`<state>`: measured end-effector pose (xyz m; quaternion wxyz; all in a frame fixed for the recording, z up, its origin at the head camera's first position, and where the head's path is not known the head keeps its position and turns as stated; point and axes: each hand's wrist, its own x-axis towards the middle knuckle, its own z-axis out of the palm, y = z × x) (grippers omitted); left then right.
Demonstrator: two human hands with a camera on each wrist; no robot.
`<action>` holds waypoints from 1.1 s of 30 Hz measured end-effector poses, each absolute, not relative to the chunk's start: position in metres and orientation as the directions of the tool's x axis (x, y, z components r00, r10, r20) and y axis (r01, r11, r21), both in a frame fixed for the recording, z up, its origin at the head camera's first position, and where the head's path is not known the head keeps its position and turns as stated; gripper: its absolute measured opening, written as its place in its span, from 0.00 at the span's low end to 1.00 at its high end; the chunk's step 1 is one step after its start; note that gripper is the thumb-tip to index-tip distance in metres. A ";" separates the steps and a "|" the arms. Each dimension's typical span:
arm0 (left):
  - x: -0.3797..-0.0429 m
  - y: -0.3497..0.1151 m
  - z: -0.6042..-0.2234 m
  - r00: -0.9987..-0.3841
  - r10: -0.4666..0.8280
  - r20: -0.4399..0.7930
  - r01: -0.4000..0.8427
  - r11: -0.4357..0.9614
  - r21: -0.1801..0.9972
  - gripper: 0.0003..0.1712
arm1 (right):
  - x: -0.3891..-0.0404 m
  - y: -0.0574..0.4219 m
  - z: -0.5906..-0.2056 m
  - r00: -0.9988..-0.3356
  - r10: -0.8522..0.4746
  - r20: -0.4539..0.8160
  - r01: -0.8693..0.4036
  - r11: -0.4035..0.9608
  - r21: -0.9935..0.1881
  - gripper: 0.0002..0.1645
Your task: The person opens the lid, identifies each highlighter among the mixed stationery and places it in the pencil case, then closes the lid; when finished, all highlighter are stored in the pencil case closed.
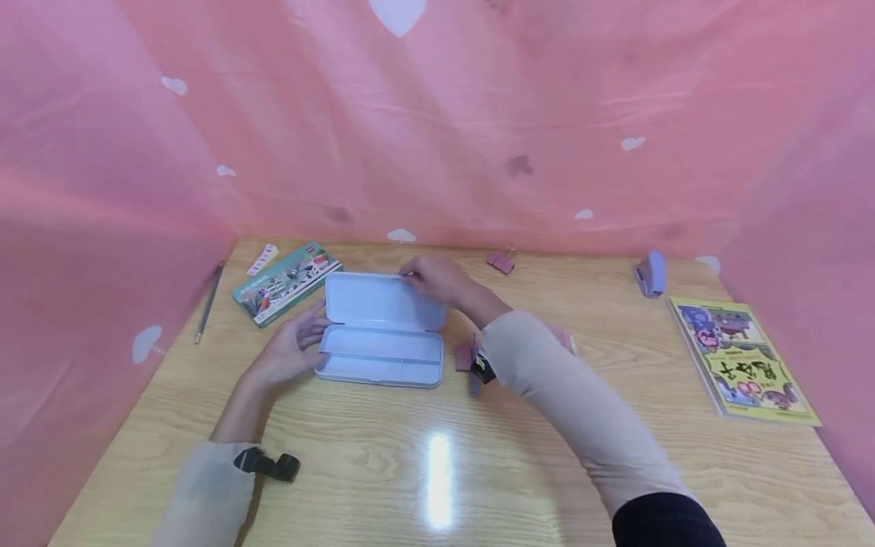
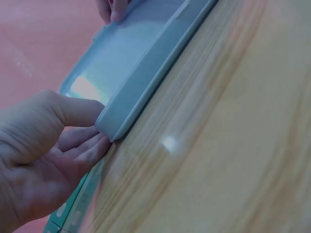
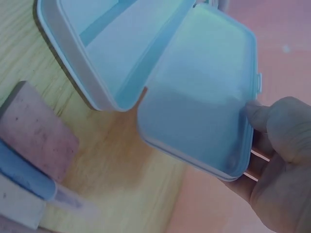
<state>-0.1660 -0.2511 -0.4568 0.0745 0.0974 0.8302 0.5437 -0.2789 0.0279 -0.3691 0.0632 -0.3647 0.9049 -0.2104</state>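
Note:
A light blue pencil case (image 1: 379, 357) lies on the table with its lid (image 1: 369, 300) swung up; its divided inside holds nothing. My left hand (image 1: 290, 349) grips the left end of the base, thumb (image 2: 82, 111) at the rim and fingers against the outside. At the lid's far right edge my right hand (image 1: 440, 281) pinches the rim, the thumb (image 3: 257, 115) on the inner face and the other fingers behind. Right of the case are a pink block (image 3: 41, 128) and a blue pen-like stick (image 3: 26, 170), partly hidden by the right forearm in the head view.
A green patterned box (image 1: 287, 282), a small white-and-purple strip (image 1: 263, 259) and a pencil (image 1: 209, 302) lie to the left. Behind sits a pink binder clip (image 1: 501, 262). A purple stapler (image 1: 649, 273) and yellow book (image 1: 745, 361) are at right. Pink cloth encloses the back and sides.

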 end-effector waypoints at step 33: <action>-0.167 -0.241 -0.452 -0.975 0.199 -0.100 0.015 0.506 0.862 0.53 | -0.237 0.107 -0.363 -0.880 -0.451 -0.151 -0.392 0.868 -0.306 0.14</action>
